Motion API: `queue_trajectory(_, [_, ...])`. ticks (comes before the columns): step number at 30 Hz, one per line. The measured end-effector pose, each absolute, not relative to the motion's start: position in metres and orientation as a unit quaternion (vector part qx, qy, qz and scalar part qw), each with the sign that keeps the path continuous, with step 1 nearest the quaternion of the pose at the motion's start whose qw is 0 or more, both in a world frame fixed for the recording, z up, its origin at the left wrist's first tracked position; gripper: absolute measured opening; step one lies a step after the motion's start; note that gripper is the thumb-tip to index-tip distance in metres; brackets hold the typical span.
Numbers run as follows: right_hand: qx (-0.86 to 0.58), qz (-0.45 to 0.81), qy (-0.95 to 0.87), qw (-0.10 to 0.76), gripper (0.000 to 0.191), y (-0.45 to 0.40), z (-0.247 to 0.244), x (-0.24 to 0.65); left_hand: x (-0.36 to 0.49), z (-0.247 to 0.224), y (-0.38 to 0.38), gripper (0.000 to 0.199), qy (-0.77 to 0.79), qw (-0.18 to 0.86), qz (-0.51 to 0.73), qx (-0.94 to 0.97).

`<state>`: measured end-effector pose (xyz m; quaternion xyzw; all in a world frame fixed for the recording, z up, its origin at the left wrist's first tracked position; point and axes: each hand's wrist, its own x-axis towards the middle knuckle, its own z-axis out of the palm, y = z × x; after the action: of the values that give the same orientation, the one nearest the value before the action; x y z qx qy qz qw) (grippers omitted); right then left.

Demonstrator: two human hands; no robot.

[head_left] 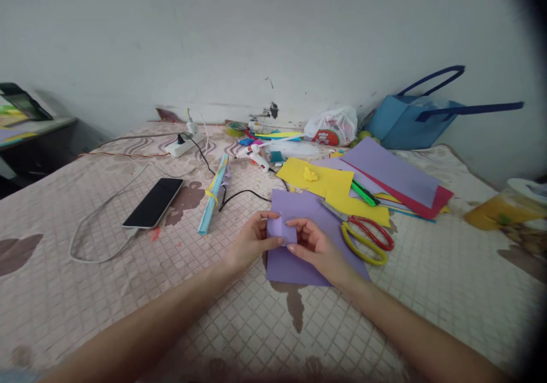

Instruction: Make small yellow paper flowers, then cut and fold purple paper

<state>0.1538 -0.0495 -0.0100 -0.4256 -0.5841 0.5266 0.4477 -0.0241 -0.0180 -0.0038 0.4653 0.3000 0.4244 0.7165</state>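
Note:
A small square of purple paper (pixel 282 233) is pinched between my two hands. My left hand (pixel 256 237) grips its left edge with thumb and fingers, and my right hand (pixel 314 245) grips its right edge. Beneath them lies a larger purple sheet (pixel 299 272) on the tablecloth. Scissors (pixel 363 239) with one red and one yellow handle rest partly on that sheet, just right of my right hand. Left of my hands lies a light blue folded paper strip (pixel 211 203) with a yellow band around it.
A glue gun (pixel 256 158) lies behind, its black cord running near my hands. Yellow sheets (pixel 299 175), a green cutter (pixel 364 192) and stacked purple paper (pixel 391 169) spread right. A phone (pixel 154 202) charges at left. A blue bag (pixel 408 123) and a cup (pixel 504 206) stand right.

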Motion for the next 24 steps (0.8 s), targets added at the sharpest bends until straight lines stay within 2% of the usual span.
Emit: queue_trajectory(24, [-0.457, 0.484, -0.590, 0.457, 0.035, -0.0492, -0.0103, 0.1534, -0.0202, -0.0092, -0.0195, 0.053, 0.286, 0.706, 0.455, 0.460])
